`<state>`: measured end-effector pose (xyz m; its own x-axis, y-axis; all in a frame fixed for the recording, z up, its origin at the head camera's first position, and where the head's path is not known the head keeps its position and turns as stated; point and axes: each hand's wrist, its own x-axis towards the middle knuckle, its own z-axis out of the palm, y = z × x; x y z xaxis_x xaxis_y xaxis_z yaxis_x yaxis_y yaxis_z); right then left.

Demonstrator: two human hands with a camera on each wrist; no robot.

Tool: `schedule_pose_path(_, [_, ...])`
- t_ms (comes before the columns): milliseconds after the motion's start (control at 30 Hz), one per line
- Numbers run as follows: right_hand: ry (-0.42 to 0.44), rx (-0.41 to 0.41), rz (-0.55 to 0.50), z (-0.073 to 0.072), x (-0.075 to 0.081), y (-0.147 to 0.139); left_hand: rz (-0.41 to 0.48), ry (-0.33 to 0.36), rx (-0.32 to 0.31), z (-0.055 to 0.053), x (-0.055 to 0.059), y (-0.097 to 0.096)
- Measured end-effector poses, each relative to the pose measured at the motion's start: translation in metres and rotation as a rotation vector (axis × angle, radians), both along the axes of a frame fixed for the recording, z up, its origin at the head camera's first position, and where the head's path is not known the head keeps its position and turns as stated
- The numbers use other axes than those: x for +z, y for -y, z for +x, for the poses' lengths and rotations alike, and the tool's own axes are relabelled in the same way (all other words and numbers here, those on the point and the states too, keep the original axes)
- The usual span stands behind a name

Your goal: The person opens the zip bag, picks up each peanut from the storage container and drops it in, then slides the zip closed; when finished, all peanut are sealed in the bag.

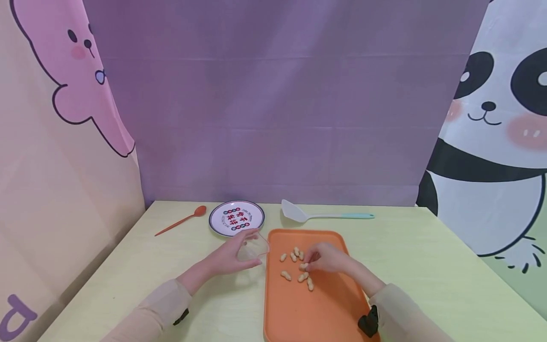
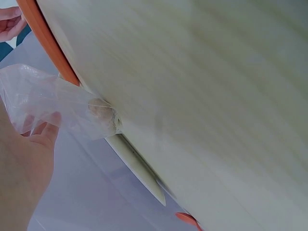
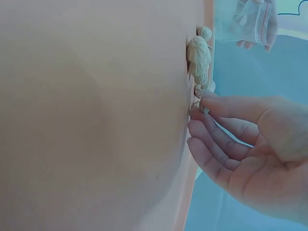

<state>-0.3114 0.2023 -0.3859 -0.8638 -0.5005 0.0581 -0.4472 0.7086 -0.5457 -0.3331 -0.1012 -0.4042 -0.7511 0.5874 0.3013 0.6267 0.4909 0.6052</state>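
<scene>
My left hand (image 1: 226, 256) holds a clear zip bag (image 1: 255, 248) just off the orange tray's left edge. In the left wrist view, the bag (image 2: 70, 103) hangs with a peanut-coloured lump (image 2: 102, 113) at its bottom. Over the tray (image 1: 307, 313), my right hand (image 1: 329, 259) pinches an unshelled peanut (image 1: 304, 266) between thumb and fingertips. The right wrist view shows the right hand (image 3: 255, 154) low at the tray surface, with its fingers partly hiding that peanut. Several other peanuts (image 1: 286, 275) lie loose around the fingertips, a large one (image 3: 198, 60) nearest the camera.
Behind the left hand stands a round plate (image 1: 218, 221) with a dark rim and red lettering. An orange spoon (image 1: 179, 222) lies at the back left. A white spatula (image 1: 295, 212) with a light blue handle lies behind the tray, before a purple cloth backdrop (image 1: 273, 118).
</scene>
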Motion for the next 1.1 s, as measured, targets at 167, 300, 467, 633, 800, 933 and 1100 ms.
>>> schedule_pose_path(167, [-0.02, -0.024, -0.021, -0.001, 0.004, 0.0, -0.001, -0.005, 0.002, 0.0, 0.001, 0.0])
schedule_pose_path(300, [-0.067, -0.054, -0.018, -0.002, 0.009, 0.001, 0.001, -0.008, -0.002, 0.0, 0.001, -0.001])
schedule_pose_path(467, [-0.109, -0.061, -0.033, -0.003, 0.016, 0.007, 0.004, -0.013, -0.006, 0.0, 0.0, -0.001])
schedule_pose_path(633, [-0.134, -0.061, -0.06, -0.001, 0.022, 0.021, 0.009, -0.014, -0.012, -0.001, -0.002, -0.001])
schedule_pose_path(800, [-0.122, -0.052, -0.119, 0.002, 0.031, 0.038, 0.027, -0.022, -0.028, -0.001, -0.002, -0.001])
schedule_pose_path(933, [-0.094, -0.011, -0.175, 0.002, 0.035, 0.05, 0.036, -0.025, -0.036, 0.0, -0.001, -0.001])
schedule_pose_path(1100, [-0.103, 0.049, -0.205, 0.0, 0.035, 0.064, 0.03, -0.009, -0.023, 0.001, -0.001, -0.001])
